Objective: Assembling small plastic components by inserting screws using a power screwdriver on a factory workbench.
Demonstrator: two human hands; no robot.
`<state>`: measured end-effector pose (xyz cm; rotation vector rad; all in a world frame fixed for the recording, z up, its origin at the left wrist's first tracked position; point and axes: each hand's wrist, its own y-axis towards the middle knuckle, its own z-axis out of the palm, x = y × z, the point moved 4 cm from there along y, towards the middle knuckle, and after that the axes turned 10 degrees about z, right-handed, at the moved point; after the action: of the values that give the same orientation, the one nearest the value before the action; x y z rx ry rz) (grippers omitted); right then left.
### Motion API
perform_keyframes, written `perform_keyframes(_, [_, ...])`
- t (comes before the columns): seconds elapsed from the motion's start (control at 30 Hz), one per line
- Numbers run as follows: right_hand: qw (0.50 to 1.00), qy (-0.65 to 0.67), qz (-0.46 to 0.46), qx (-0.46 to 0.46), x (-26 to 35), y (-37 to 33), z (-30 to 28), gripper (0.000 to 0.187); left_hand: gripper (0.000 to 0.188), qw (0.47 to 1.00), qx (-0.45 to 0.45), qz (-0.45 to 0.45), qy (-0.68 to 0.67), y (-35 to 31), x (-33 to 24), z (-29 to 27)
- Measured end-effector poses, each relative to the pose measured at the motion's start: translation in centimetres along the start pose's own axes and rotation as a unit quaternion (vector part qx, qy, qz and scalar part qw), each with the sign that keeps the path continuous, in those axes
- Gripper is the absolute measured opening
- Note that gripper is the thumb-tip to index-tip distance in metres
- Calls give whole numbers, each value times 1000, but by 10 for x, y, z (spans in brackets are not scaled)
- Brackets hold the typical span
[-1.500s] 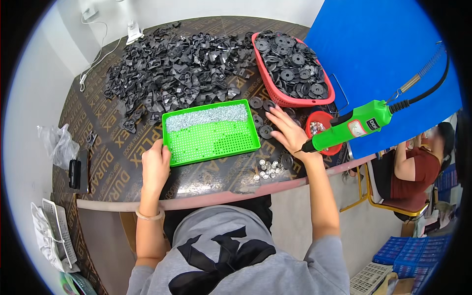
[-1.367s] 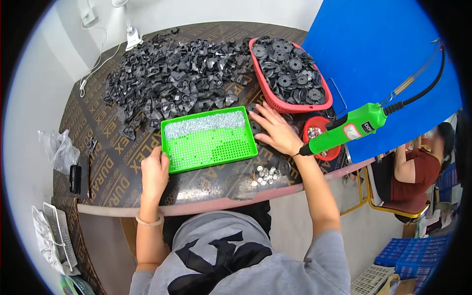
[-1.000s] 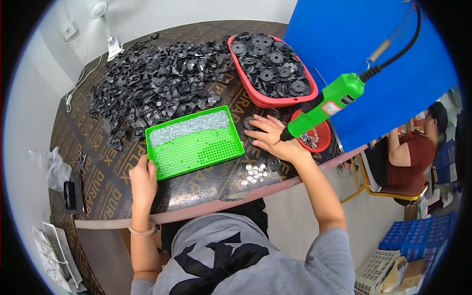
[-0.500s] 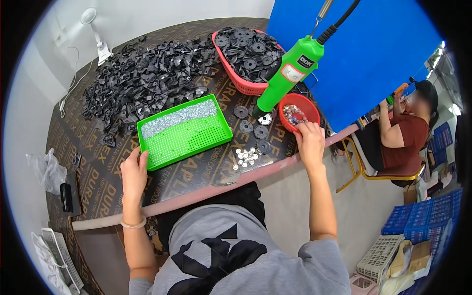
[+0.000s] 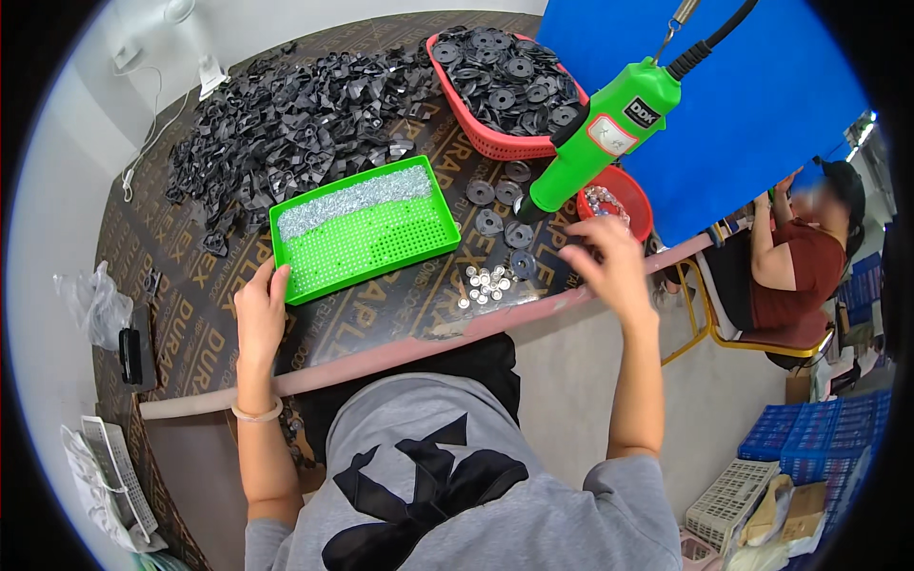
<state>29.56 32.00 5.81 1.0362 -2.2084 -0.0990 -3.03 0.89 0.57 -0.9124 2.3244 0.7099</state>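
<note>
My left hand point(image 5: 260, 309) grips the near left corner of a green perforated tray point(image 5: 328, 255), thumb along its rim. Small silvery screws point(image 5: 357, 198) fill the tray's far side. Just in front of a red bowl point(image 5: 640, 207), my right hand point(image 5: 614, 266) hovers with thumb and fingers apart; nothing shows in it. The bowl holds small shiny metal pieces point(image 5: 604, 200), partly hidden by the hand. A green electric screwdriver point(image 5: 595, 143) hangs tilted, its dark tip down by several black discs point(image 5: 489, 223). Small silver round parts point(image 5: 484, 285) lie nearer the table edge.
A heap of black plastic pieces point(image 5: 305, 124) covers the far left of the table. Behind the screwdriver stands a pink basket point(image 5: 500, 145) full of black discs. A blue panel point(image 5: 724, 114) rises at the right, with a seated person point(image 5: 804, 243) beyond.
My right hand has come back from the red bowl and its fingers have spread. The left hand stays on the tray. The whole view has shifted slightly, and the screwdriver hangs more tilted.
</note>
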Motion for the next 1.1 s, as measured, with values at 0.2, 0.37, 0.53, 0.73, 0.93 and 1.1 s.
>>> perform_keyframes(0.2, [986, -1, -85, 146, 3, -7, 48, 48, 31, 1000, -16, -5, -23, -1, 3, 9])
perform_keyframes(0.37, [986, -25, -70, 148, 1, -3, 53, 45, 30, 999, -31, -2, -11, 0, 3, 9])
perform_keyframes(0.53, [993, -41, -47, 97, -6, 10, 44, 47, 31, 999, 6, -40, -15, 2, -1, 4])
perform_keyframes(0.73, [997, 14, -37, 66, -13, 64, 7, 30, 37, 972, -92, 129, 173, 25, -34, -28])
perform_keyframes(0.93, [995, -20, -32, -88, -29, 186, -23, 51, 60, 929, -52, 367, 25, 133, -123, 7])
perform_keyframes(1.1, [994, -13, 54, -89, -63, 288, 15, 90, 124, 934, 39, 353, 22, 247, -169, 100])
